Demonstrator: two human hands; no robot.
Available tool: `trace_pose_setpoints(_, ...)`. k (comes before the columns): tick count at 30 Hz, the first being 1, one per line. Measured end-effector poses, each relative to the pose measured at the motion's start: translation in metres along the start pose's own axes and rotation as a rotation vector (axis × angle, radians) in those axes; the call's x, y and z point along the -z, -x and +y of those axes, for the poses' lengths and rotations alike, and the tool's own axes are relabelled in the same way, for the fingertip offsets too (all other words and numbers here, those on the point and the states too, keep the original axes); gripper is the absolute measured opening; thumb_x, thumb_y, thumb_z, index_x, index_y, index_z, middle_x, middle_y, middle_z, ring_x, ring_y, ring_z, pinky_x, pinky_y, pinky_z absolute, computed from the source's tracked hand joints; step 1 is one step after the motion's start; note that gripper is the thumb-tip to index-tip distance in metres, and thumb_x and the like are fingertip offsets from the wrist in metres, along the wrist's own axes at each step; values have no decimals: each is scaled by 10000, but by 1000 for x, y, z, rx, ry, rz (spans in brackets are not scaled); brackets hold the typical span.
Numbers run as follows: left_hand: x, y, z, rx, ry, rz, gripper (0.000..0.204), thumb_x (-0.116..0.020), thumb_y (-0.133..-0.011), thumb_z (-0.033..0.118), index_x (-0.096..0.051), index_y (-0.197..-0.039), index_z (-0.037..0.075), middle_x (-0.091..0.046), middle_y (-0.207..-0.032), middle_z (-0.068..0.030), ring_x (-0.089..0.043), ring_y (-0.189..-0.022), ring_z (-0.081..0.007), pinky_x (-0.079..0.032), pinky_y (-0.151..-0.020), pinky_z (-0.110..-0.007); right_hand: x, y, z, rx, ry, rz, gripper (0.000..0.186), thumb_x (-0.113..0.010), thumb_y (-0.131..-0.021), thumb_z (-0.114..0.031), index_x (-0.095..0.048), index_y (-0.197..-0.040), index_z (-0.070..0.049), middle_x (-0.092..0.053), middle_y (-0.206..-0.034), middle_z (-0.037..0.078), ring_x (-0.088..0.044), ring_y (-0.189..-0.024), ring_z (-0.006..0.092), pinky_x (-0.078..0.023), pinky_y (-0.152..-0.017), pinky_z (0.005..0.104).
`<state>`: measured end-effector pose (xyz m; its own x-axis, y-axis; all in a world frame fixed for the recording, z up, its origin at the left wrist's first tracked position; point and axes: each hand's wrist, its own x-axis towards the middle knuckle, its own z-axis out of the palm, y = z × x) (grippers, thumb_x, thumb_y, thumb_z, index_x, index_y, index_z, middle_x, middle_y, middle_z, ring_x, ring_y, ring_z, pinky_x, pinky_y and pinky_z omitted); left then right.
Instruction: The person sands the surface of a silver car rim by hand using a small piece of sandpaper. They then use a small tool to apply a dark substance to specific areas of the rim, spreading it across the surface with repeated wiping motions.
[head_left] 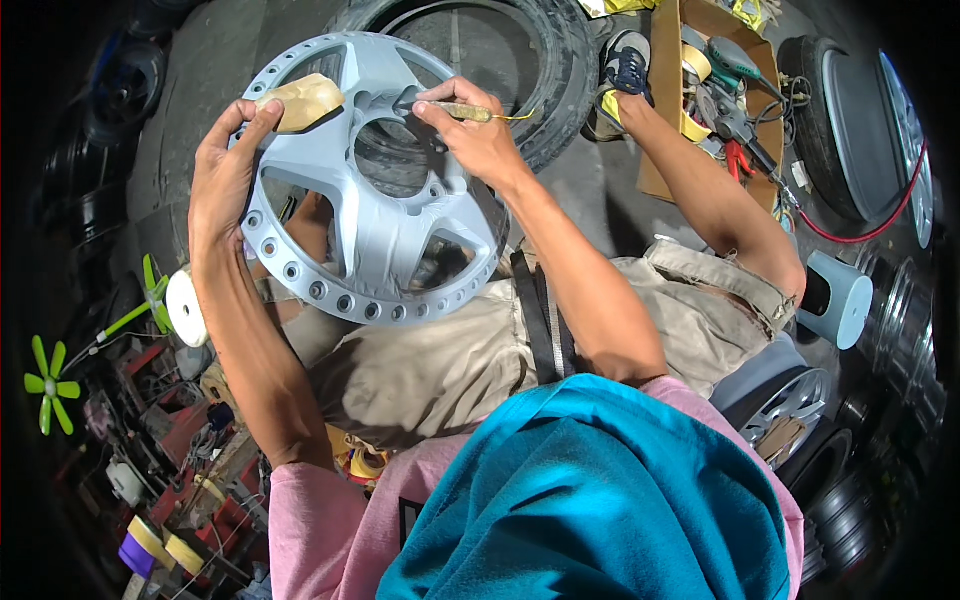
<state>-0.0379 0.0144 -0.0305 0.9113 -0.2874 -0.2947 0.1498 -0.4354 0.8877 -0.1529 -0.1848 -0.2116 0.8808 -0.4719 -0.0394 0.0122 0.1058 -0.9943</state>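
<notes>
A pale grey five-spoke wheel centre (383, 255), ringed with bolt holes, sits tilted over my lap. My left hand (228, 165) is at its upper left rim, thumb and fingers closed on a folded tan pad or piece of paper (308, 100) lying against the wheel. My right hand (478, 140) grips a small tool with a slim handle (470, 112) and a yellow end piece, its tip at the recesses near the upper spoke by the centre opening. Whether the tip touches the metal is too small to tell.
A tyre (545, 50) lies behind the wheel. A cardboard box of tools and tape (660, 160) stands beyond my foot. Wheels and tyres (835, 130) line both sides, with a red hose (870, 232), a blue stool (840, 300), green fans (52, 385) and clutter at left.
</notes>
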Motion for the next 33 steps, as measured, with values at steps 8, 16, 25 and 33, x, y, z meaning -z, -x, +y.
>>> trace_pose_setpoints(8,0,0,-1,-37,-16,-2,234,-821,-957,292,-662,-910,127,-672,-893,-1,-583,-782,-72,-443,-691,-212,20,-10,9,-12,-69,-155,186,-781,-941,-177,-743,-1033,-20,-777,-904,75,-702,-811,135,-547,-745,306)
trace_pose_setpoints(16,-2,1,3,-77,-72,-37,247,-818,-959,310,-666,-919,119,-669,-898,1,-579,-795,-78,-455,-724,-219,17,-8,13,68,-23,-7,187,-778,-946,-188,-740,-1058,-43,-762,-887,67,-672,-776,136,-532,-719,310)
trace_pose_setpoints(25,-1,4,4,-59,-65,-38,253,-816,-960,313,-669,-945,108,-685,-911,-12,-593,-810,-83,-463,-728,-221,12,-4,3,171,136,-17,181,-765,-944,-175,-731,-1061,-42,-753,-892,97,-666,-744,161,-523,-695,334)
trace_pose_setpoints(33,0,2,1,-102,-99,-44,252,-816,-959,321,-677,-958,111,-689,-911,-16,-595,-797,-84,-462,-711,-229,10,-5,-2,431,264,25,131,-709,-932,-103,-681,-1005,1,-725,-895,183,-710,-797,356,-544,-731,419)
